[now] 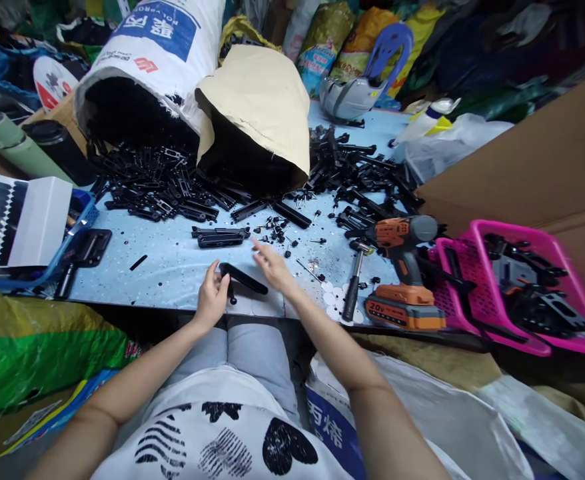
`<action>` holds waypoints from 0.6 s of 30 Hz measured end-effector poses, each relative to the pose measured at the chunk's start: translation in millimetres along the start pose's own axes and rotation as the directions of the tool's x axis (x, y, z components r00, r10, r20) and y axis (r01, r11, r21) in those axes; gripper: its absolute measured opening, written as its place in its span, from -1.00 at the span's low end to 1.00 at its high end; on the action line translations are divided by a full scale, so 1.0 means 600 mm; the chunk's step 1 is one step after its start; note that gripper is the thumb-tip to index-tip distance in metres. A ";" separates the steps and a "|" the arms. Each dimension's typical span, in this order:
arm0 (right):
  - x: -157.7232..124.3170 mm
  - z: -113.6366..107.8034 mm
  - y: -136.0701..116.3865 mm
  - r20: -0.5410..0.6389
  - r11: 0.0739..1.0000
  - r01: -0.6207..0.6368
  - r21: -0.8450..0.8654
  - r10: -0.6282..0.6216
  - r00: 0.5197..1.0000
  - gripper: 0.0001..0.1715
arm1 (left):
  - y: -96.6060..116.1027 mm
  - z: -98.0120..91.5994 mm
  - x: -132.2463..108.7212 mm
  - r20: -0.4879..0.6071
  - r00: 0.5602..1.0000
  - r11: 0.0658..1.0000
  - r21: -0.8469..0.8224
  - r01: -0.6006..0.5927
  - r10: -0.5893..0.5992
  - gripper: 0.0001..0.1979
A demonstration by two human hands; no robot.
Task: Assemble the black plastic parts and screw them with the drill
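Near the front edge of the blue table, my left hand [213, 293] is closed on one end of a long black plastic part [246, 279], which slants down to the right. A thin piece with a small round end hangs below that grip. My right hand [274, 267] is just right of the part, fingers apart and not touching it. Beyond both hands lies a small stack of black parts [221, 237]. Small black pins [277, 230] are scattered past my right fingertips.
An orange cordless drill [401, 270] and a hammer [355, 283] lie to the right, beside a pink basket [477, 233] of black parts. A blue tray [85, 213] sits left. Behind, open sacks [260, 100] stand among heaped black parts [157, 180].
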State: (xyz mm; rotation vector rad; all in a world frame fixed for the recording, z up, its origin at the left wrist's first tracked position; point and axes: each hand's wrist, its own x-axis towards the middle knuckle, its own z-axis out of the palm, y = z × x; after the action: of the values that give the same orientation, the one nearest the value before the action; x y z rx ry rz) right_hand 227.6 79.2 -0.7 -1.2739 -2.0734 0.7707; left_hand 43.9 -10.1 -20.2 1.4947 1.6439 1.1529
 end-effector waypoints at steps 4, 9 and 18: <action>0.085 -0.142 0.133 -0.447 0.820 -0.418 -0.390 0.229 0.865 -0.51 | -0.004 -0.027 0.000 0.090 0.982 0.890 0.415 -0.189 0.167 -0.39; 0.122 -0.260 0.218 -0.572 0.747 -0.564 -0.351 0.306 0.761 -0.33 | 0.020 -0.028 0.049 0.602 0.731 0.607 0.462 -0.647 0.321 -0.48; 0.061 -0.243 0.138 -0.553 0.776 -0.366 -0.514 0.026 0.832 -0.57 | 0.027 -0.040 0.044 0.468 0.855 0.867 0.307 -0.393 0.223 -0.53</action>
State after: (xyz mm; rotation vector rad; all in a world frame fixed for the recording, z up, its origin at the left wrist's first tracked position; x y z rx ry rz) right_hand 367.3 168.7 42.6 -1.8298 -1.7728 -0.2181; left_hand 25.4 10.7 7.2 2.1635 1.4074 0.5945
